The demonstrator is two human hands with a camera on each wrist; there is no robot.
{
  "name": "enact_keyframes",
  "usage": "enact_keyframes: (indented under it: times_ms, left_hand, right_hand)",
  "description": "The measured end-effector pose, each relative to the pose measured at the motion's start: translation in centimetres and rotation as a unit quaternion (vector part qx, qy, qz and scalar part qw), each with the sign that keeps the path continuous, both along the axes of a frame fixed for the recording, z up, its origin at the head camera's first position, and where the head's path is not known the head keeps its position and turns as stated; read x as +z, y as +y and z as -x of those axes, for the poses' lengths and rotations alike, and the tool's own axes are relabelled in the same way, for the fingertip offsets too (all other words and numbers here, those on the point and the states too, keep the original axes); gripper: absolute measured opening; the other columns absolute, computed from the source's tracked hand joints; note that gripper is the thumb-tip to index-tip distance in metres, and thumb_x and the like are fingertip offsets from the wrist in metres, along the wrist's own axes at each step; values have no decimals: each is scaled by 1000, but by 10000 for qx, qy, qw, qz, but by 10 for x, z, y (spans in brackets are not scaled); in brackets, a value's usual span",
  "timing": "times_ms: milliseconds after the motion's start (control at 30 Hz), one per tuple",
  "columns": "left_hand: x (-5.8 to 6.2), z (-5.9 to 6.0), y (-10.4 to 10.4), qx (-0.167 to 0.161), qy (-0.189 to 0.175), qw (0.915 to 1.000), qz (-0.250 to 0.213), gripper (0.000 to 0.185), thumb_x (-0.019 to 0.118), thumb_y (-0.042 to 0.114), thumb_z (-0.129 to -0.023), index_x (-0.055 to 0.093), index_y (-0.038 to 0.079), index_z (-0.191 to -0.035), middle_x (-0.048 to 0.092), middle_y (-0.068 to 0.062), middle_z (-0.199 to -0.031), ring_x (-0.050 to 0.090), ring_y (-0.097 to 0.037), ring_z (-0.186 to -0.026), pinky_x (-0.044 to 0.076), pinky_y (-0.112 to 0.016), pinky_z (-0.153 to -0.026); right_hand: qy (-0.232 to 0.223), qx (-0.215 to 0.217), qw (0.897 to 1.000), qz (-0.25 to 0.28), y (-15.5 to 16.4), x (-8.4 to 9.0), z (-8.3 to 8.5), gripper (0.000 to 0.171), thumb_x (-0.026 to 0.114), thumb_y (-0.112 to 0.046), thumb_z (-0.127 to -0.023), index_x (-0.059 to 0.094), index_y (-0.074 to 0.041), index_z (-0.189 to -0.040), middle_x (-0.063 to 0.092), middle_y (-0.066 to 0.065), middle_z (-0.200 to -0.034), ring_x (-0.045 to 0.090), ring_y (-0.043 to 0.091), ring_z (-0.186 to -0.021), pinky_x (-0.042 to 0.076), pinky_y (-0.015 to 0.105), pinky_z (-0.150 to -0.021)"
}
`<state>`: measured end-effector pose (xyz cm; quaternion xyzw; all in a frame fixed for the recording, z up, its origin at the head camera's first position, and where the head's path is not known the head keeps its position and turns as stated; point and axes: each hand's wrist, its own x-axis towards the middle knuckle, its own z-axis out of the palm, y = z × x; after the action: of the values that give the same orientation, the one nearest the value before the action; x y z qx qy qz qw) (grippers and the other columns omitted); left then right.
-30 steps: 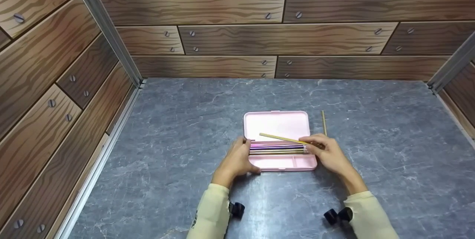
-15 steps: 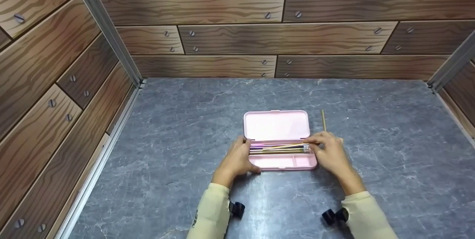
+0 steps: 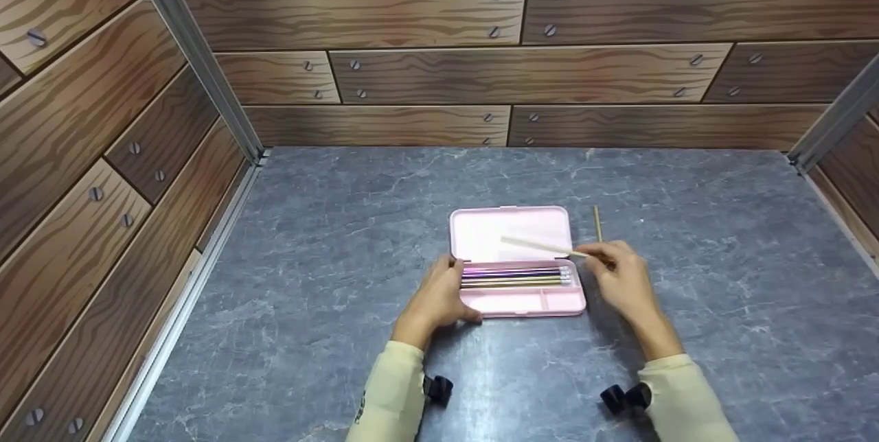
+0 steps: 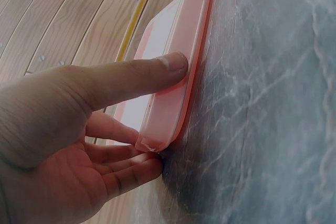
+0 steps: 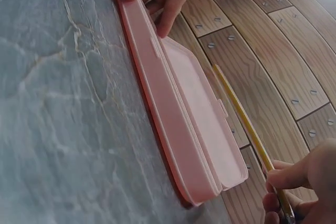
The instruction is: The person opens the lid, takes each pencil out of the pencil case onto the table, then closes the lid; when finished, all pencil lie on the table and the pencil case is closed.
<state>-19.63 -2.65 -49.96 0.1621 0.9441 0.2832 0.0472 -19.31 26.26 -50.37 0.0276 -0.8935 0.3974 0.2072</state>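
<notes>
A pink pencil case (image 3: 508, 301) lies open on the table, its lid (image 3: 481, 229) folded back. Several metallic-coloured pencils (image 3: 511, 278) lie side by side in its rear compartment. My left hand (image 3: 434, 298) grips the case's left end, thumb along the front wall and fingers round the end. With thumb and fingers, my right hand (image 3: 623, 284) pinches a yellow pencil (image 5: 247, 121) near one end. That pencil slants up leftward, overlapping the lid in the head view, slightly blurred there.
Another gold-yellow pencil (image 3: 597, 222) lies on the table, just right of the lid and partly behind my right hand. Wood-patterned walls (image 3: 412, 75) enclose the grey marbled table (image 3: 329, 236) at the back and sides.
The right hand's yellow pencil went down among the pencils in the case, then came up and rightward, now over the lid. The left hand stays on the case.
</notes>
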Motion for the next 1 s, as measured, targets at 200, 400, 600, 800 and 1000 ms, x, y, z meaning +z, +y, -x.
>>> enact_keyframes:
  times_ms: [200, 400, 600, 800, 1000]
  left_hand:
    - [-1, 1, 0, -23, -17, 10000, -67, 88, 91, 26, -54, 53, -2, -128, 50, -11, -122, 50, -26, -112, 42, -37, -101]
    - [-3, 1, 0, 6, -15, 10000, -97, 92, 91, 27, -54, 50, -4, -130, 49, -12, -124, 50, -26, -113, 42, -37, -102]
    - [-3, 1, 0, -28, -13, 9998, -213, 88, 91, 25, -53, 53, -1, -128, 50, -10, -121, 50, -25, -111, 42, -37, -101]
    - [-3, 1, 0, -21, -25, 9999, -97, 93, 91, 28, -54, 50, -5, -131, 49, -10, -123, 49, -24, -113, 41, -36, -102]
    - [-2, 1, 0, 30, -128, 9998, -154, 89, 91, 27, -55, 52, -1, -130, 49, -9, -124, 49, -24, -114, 41, -37, -103]
  right_hand:
    - [87, -617, 9980, -140, 9, -4, 1, 16, 64, -2, -85, 72, -2, -99, 59, 18, -87, 55, 26, -81, 39, 30, -70]
    - [119, -1158, 9928, -288, 16, -10, 1, 15, 64, -5, -85, 72, 1, -96, 60, 22, -86, 56, 37, -84, 39, 46, -73]
    - [-64, -1445, 9889, -345, 23, -13, 1, 15, 65, -6, -83, 72, 1, -94, 62, 21, -85, 54, 36, -81, 37, 46, -74]
    - [-366, -1571, 9865, -272, 29, -14, 2, 16, 65, -8, -85, 72, 1, -96, 63, 21, -89, 59, 34, -81, 41, 45, -74]
    - [-677, -1646, 9836, -282, 32, -14, 2, 18, 64, -11, -85, 72, 0, -96, 65, 18, -86, 60, 31, -80, 41, 42, -72]
